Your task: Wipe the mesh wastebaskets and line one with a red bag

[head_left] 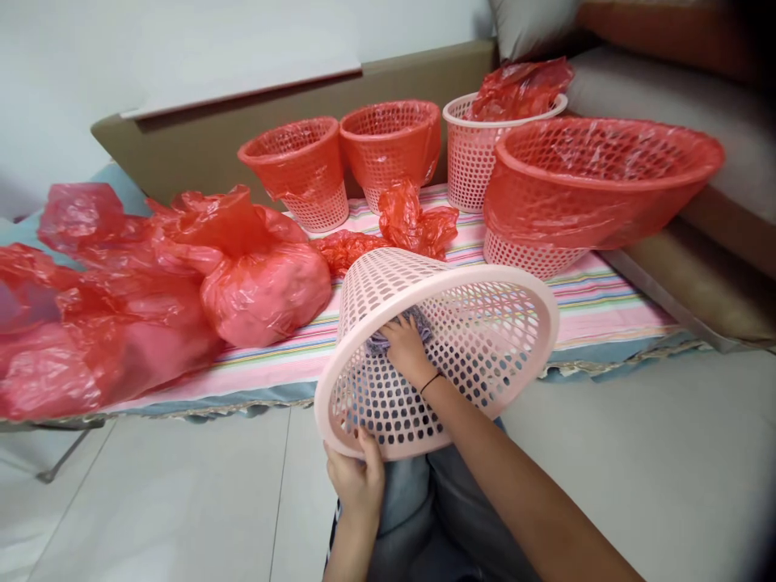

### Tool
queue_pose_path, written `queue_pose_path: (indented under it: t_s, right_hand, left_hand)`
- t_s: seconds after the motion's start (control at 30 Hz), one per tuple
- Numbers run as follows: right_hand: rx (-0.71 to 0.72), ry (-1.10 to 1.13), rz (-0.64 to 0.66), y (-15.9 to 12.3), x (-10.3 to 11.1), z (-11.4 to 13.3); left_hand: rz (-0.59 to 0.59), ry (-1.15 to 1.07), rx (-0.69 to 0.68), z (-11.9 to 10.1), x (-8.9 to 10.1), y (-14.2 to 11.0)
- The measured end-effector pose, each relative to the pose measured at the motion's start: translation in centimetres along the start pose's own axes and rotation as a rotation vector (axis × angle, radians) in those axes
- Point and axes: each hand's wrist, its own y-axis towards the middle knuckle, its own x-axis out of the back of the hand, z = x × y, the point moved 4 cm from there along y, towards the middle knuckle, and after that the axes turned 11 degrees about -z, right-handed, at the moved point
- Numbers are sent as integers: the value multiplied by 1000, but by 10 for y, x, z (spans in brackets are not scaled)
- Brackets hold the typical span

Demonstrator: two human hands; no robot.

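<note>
A pale pink perforated plastic basket (388, 279) lies tilted on its side above my lap, its wide mouth facing me. My left hand (357, 477) grips its lower rim, thumb over the inside edge and the other fingers mostly hidden beneath. Reaching into the basket, my right hand (407, 343) presses a bunched purple-grey cloth (424, 323) against the inner wall. Its fingers curl over the cloth, which is partly covered by the hand. A dark band circles the right wrist.
Behind stand two baskets (297, 170) lined with red bags, a pink basket (473, 162) with a red bag inside, and a large lined basket (546, 194) at right. Filled red bags (267, 283) crowd the left of the striped cloth (588, 299). A loose red bag (418, 222) lies mid-bench.
</note>
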Motion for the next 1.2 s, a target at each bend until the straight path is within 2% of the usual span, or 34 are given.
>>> queue_pose_path:
  t_s: [0.17, 0.3, 0.5, 0.63, 0.7, 0.83, 0.9, 0.97, 1.03, 1.07, 1.2]
  right_hand:
    - [35, 35, 57, -36, 29, 4]
    - [5, 29, 89, -94, 53, 7]
    - [1, -31, 135, -181, 68, 23]
    - [-16, -7, 218, -202, 82, 36]
    - [-4, 7, 265, -201, 93, 41]
    - [120, 49, 317, -188, 121, 52]
    - [160, 36, 234, -173, 135, 53]
    - [142, -2, 108, -148, 143, 48]
    - [73, -44, 5, -115, 143, 37]
    - [29, -64, -6, -95, 137, 29]
    - [-40, -187, -54, -19, 99, -1]
  left_hand:
    - [21, -97, -29, 9, 0, 6]
    - [30, -135, -1, 12, -9, 9]
    - [83, -171, 43, 16, -18, 14]
    - [83, -170, 55, 16, -18, 15]
    - [89, -174, 69, 14, -19, 14]
    - [114, -196, 122, 10, -23, 13]
    - [134, -202, 129, 8, -24, 12]
    - [151, -208, 115, 5, -25, 12]
    - [157, -211, 85, 1, -24, 10]
    - [158, -212, 72, -2, -24, 9]
    - [152, -228, 66, -15, -22, 3]
